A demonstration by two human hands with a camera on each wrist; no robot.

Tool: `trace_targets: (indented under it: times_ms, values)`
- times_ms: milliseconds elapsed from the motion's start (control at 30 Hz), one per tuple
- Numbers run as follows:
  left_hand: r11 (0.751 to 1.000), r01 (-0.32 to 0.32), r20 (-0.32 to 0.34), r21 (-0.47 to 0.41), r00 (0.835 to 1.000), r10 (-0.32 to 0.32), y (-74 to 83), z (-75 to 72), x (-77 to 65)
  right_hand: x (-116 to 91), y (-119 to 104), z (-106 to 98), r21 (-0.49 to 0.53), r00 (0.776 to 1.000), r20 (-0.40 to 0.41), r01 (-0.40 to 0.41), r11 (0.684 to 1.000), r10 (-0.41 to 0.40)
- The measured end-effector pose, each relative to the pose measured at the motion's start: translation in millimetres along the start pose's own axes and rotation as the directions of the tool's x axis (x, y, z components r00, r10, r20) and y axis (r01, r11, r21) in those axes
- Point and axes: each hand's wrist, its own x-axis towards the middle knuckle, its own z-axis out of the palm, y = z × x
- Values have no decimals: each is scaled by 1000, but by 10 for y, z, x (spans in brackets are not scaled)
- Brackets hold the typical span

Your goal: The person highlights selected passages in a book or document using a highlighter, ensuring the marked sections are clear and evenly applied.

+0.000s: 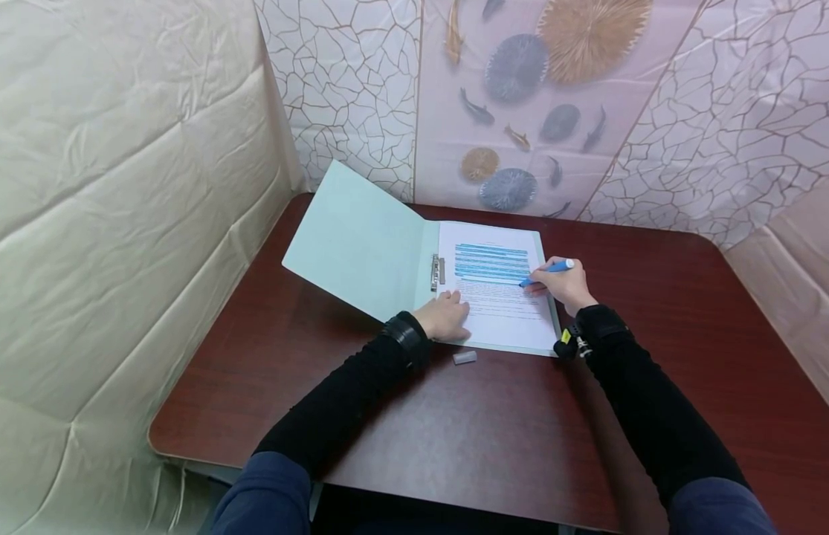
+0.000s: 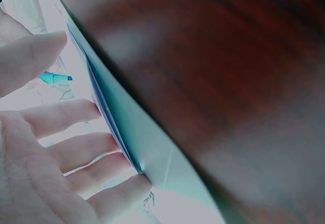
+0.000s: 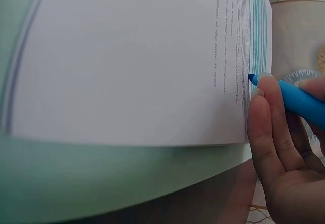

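Observation:
A blue highlighter [image 1: 555,267] is gripped in my right hand [image 1: 569,287], its tip on the printed sheet [image 1: 504,331] just below the blue-marked lines. In the right wrist view thumb and fingers pinch the highlighter [image 3: 304,101] near its dark blue tip, beside the striped text. My left hand [image 1: 446,318] rests flat on the sheet's lower left part, fingers spread. The sheet lies in a pale green folder [image 1: 357,238], whose cover is turned out to the left. Blue lines cover the upper half of the text; plain print shows beneath them.
Along the folder's spine sits a metal clip [image 1: 435,273]. A small grey piece [image 1: 464,357] lies on the brown table [image 1: 508,431] just below the folder's near edge. Cream fabric [image 1: 133,186] hangs at the left, and a patterned curtain [image 1: 360,82] borders the back.

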Motion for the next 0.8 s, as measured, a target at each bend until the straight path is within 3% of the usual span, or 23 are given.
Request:
trace_targets:
  times_ms: [800]
  values:
    - [1000,-19,-17,8,1000,19,-11,2,-11,1,12,-25,-48,1000,-18,-14,999,14]
